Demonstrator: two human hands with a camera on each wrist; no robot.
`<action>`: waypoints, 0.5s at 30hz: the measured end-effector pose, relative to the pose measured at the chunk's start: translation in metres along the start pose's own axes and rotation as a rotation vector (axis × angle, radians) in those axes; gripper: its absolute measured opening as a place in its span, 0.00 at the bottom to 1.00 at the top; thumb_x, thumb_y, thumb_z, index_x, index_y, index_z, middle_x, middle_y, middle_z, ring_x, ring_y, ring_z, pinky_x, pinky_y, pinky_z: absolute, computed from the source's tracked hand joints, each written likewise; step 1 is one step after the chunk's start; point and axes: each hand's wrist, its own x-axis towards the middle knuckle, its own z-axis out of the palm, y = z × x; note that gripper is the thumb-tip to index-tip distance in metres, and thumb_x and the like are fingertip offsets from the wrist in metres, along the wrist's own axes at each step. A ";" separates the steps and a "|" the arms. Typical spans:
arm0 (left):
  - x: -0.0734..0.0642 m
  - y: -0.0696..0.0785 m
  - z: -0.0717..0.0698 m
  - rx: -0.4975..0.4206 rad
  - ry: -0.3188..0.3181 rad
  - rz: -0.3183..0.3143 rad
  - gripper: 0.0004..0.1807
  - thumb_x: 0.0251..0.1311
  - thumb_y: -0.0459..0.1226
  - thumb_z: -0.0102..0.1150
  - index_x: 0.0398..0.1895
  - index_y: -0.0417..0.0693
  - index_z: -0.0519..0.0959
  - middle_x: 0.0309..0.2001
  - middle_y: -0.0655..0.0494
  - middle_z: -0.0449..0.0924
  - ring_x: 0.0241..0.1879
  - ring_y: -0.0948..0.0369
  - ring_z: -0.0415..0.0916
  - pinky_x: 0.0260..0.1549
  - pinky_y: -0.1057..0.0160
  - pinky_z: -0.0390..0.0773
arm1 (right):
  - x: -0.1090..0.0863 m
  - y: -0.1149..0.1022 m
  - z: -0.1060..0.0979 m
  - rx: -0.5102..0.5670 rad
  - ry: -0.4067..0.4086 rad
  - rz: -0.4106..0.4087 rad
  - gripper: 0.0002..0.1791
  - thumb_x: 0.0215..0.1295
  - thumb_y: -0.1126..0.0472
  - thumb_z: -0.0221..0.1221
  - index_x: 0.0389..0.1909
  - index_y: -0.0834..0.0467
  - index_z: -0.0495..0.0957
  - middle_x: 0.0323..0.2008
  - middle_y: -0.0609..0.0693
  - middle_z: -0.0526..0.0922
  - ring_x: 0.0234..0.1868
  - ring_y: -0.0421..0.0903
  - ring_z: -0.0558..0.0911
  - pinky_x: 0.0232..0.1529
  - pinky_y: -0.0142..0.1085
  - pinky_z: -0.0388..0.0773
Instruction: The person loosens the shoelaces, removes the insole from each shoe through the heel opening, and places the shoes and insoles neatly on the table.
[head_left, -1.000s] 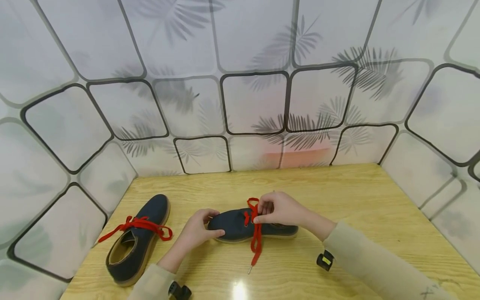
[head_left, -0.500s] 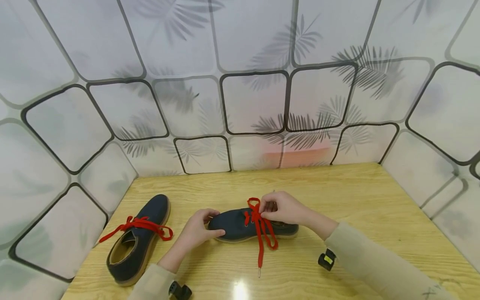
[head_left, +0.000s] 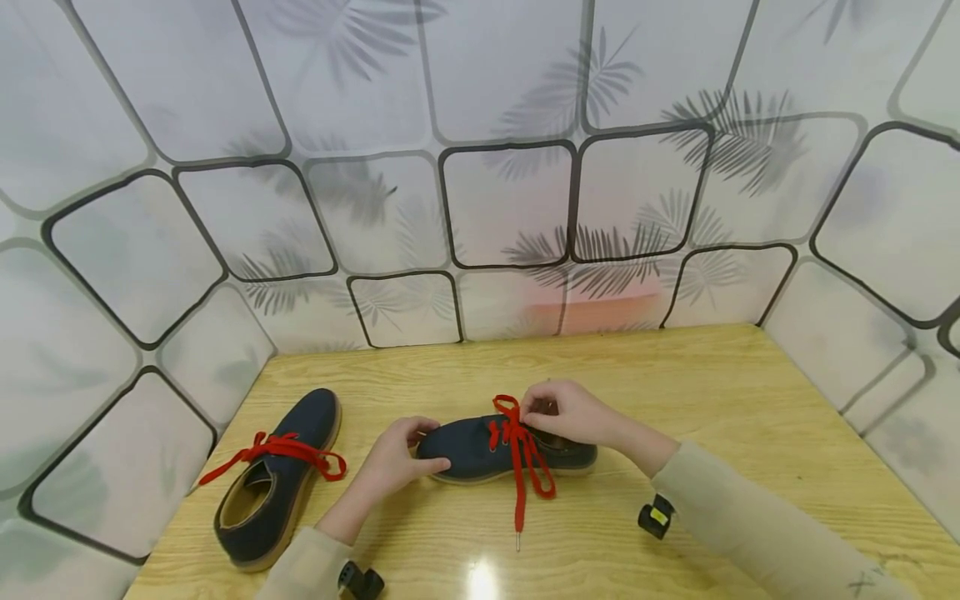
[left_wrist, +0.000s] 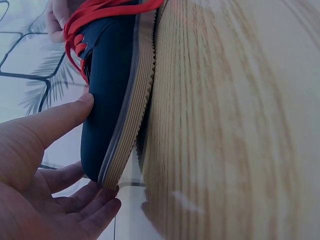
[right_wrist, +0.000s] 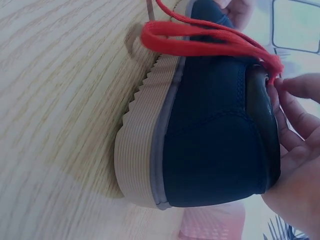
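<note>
A navy shoe (head_left: 465, 450) with a pale ridged sole lies on the wooden table, toe to the left. My left hand (head_left: 397, 462) holds its toe, thumb on the near side and fingers round the far side. The red shoelace (head_left: 518, 479) is tied in a bow, with one loop and a metal-tipped end hanging over the near side. At the knot, my right hand (head_left: 573, 414) pinches the lace between thumb and fingertips, close over the shoe's opening. In the right wrist view, the shoe's heel (right_wrist: 215, 155) and the hanging loop (right_wrist: 200, 40) show up close.
A matching navy shoe (head_left: 315, 417) stands to the left, its red laces (head_left: 288, 447) tied and trailing sideways. A patterned white curtain (head_left: 510, 208) borders the wooden table (head_left: 675, 517) at the back and sides. In the right wrist view a pink latticed object (right_wrist: 212, 222) appears beyond the heel.
My right hand has shifted slightly right from over the bow to just behind the knot. The hanging loop and lace end have spread apart, the loop swinging right. My left hand stays still.
</note>
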 end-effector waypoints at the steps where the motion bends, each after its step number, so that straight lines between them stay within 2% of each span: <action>1: 0.000 0.000 0.000 0.000 0.002 0.003 0.31 0.53 0.38 0.84 0.61 0.43 0.83 0.60 0.44 0.83 0.60 0.43 0.80 0.64 0.41 0.81 | 0.000 0.001 0.000 -0.007 0.009 0.002 0.04 0.76 0.66 0.62 0.41 0.57 0.86 0.38 0.50 0.88 0.36 0.37 0.83 0.41 0.32 0.84; 7: 0.000 -0.002 0.001 0.001 0.004 0.007 0.30 0.53 0.38 0.84 0.60 0.43 0.83 0.60 0.45 0.83 0.61 0.43 0.80 0.65 0.42 0.81 | 0.004 0.003 0.002 -0.035 0.052 0.003 0.04 0.73 0.68 0.64 0.43 0.57 0.86 0.40 0.52 0.88 0.39 0.40 0.85 0.42 0.32 0.87; 15: 0.001 -0.002 0.001 -0.012 0.004 0.012 0.30 0.54 0.38 0.83 0.61 0.43 0.83 0.60 0.44 0.83 0.61 0.43 0.80 0.65 0.41 0.81 | 0.009 0.003 0.003 -0.120 0.063 0.011 0.06 0.71 0.68 0.66 0.45 0.55 0.87 0.42 0.50 0.88 0.39 0.42 0.84 0.36 0.29 0.84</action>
